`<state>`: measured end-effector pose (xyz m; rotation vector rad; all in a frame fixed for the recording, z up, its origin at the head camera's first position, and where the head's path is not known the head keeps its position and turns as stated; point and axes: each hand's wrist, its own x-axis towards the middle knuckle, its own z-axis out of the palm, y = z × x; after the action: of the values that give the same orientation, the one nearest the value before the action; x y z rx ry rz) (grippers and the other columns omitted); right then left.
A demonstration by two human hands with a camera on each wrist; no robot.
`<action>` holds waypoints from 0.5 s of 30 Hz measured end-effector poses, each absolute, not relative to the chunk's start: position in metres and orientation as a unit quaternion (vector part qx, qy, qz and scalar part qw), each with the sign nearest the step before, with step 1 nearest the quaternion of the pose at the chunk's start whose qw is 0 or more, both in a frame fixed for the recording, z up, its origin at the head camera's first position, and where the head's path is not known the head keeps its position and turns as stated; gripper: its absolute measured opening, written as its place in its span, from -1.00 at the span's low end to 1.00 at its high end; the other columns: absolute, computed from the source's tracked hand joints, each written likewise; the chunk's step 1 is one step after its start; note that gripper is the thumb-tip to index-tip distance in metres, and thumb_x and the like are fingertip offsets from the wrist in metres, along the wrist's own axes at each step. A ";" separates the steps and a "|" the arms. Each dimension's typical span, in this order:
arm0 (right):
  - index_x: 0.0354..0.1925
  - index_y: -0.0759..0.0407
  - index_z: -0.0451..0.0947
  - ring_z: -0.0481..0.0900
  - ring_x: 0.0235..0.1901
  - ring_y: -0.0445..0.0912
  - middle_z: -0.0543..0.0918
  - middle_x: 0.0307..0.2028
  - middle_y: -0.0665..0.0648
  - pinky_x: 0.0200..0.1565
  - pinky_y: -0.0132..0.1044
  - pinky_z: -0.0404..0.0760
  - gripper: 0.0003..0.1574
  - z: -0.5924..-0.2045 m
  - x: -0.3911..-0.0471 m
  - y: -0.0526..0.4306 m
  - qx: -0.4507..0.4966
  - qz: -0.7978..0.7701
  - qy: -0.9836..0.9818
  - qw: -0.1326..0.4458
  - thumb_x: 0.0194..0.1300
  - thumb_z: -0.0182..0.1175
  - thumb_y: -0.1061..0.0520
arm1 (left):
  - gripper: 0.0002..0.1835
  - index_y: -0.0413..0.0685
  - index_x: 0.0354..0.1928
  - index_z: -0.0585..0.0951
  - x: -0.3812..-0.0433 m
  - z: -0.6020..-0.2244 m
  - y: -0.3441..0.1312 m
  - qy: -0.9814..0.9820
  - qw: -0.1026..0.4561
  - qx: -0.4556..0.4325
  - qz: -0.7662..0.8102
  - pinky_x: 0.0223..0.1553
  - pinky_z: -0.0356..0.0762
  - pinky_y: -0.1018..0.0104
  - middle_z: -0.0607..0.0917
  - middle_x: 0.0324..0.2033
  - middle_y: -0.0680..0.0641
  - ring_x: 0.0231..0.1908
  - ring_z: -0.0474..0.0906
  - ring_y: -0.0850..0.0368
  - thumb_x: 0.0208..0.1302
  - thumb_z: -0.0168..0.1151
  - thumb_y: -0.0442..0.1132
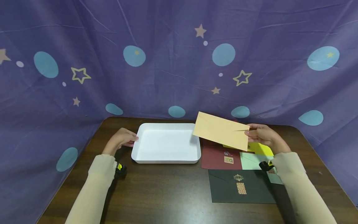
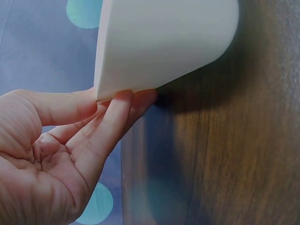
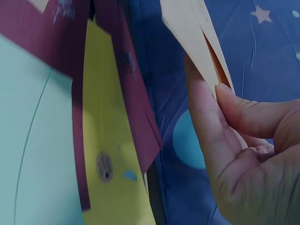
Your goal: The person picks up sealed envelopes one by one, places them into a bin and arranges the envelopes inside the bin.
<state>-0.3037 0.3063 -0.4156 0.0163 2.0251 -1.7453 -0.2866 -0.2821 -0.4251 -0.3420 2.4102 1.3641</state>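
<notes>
A white tray [image 1: 167,143] rests on the table, and my left hand [image 1: 125,137] pinches its left rim. In the left wrist view, the thumb and fingers of that hand [image 2: 70,140] grip the edge of the tray [image 2: 159,42]. My right hand [image 1: 263,135] pinches the right end of a tan envelope [image 1: 221,129], held up with its left end over the tray's right rim. The right wrist view has the tan envelope [image 3: 192,33] between thumb and fingers, a narrow gap showing along its edge.
Beneath the raised envelope lie overlapping envelopes: a maroon one [image 1: 212,157], a yellow one [image 1: 263,148] and a mint green one [image 1: 251,160]. A dark green envelope [image 1: 223,186] lies nearer the front. Behind the wooden table [image 1: 162,193] hangs a purple patterned cloth [image 1: 179,84].
</notes>
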 end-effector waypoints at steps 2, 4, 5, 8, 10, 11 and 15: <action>-0.06 0.02 0.51 0.75 -0.33 -0.22 0.73 -0.28 -0.10 -0.12 -0.30 0.83 -0.85 -0.413 -0.303 0.302 0.004 -0.634 0.738 0.231 0.50 0.15 0.26 | -0.55 -0.59 0.19 0.51 -0.286 -0.425 -0.282 0.851 0.174 -0.121 0.481 -0.31 0.81 0.38 0.70 -0.19 -0.23 -0.39 0.67 0.22 0.35 0.27 -0.41; -0.06 0.01 0.53 0.76 -0.31 -0.21 0.73 -0.27 -0.09 -0.13 -0.30 0.83 -0.84 -0.411 -0.302 0.297 0.002 -0.635 0.737 0.231 0.50 0.15 0.26 | -0.56 -0.59 0.19 0.51 -0.286 -0.425 -0.283 0.851 0.173 -0.121 0.480 -0.31 0.81 0.38 0.70 -0.21 -0.21 -0.40 0.67 0.22 0.35 0.27 -0.41; -0.06 0.01 0.53 0.76 -0.31 -0.21 0.74 -0.27 -0.09 -0.13 -0.30 0.83 -0.84 -0.410 -0.301 0.294 0.000 -0.638 0.735 0.231 0.50 0.15 0.26 | -0.56 -0.59 0.19 0.51 -0.286 -0.424 -0.283 0.851 0.172 -0.122 0.481 -0.31 0.80 0.38 0.70 -0.21 -0.20 -0.40 0.66 0.23 0.35 0.27 -0.42; -0.05 0.02 0.53 0.76 -0.30 -0.20 0.73 -0.26 -0.08 -0.14 -0.30 0.83 -0.83 -0.406 -0.298 0.285 -0.012 -0.646 0.726 0.235 0.50 0.14 0.27 | -0.56 -0.59 0.19 0.51 -0.285 -0.423 -0.283 0.850 0.172 -0.123 0.483 -0.32 0.80 0.38 0.70 -0.25 -0.17 -0.42 0.65 0.24 0.35 0.27 -0.42; -0.04 0.03 0.52 0.76 -0.30 -0.20 0.71 -0.26 -0.06 -0.14 -0.30 0.83 -0.82 -0.404 -0.296 0.279 -0.020 -0.650 0.721 0.238 0.49 0.15 0.28 | -0.56 -0.59 0.18 0.52 -0.285 -0.423 -0.283 0.849 0.172 -0.123 0.484 -0.32 0.80 0.38 0.70 -0.27 -0.15 -0.43 0.65 0.25 0.34 0.27 -0.42; -0.04 0.03 0.52 0.76 -0.30 -0.20 0.70 -0.26 -0.06 -0.13 -0.29 0.83 -0.81 -0.403 -0.296 0.276 -0.024 -0.651 0.720 0.240 0.49 0.15 0.28 | -0.56 -0.59 0.18 0.52 -0.285 -0.423 -0.283 0.849 0.172 -0.121 0.485 -0.32 0.80 0.38 0.70 -0.28 -0.15 -0.44 0.64 0.26 0.34 0.27 -0.42; -0.06 0.08 0.49 0.75 -0.30 -0.20 0.64 -0.27 -0.04 -0.12 -0.29 0.83 -0.86 -0.399 -0.293 0.264 -0.037 -0.648 0.720 0.245 0.49 0.15 0.28 | -0.57 -0.58 0.17 0.53 -0.286 -0.424 -0.283 0.850 0.171 -0.123 0.482 -0.30 0.81 0.36 0.70 -0.27 -0.15 -0.44 0.65 0.25 0.34 0.28 -0.41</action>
<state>-0.2931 0.2642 -0.3988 -0.1010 1.9650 -1.7694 -0.2858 -0.2825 -0.4237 -0.3497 2.4142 1.3686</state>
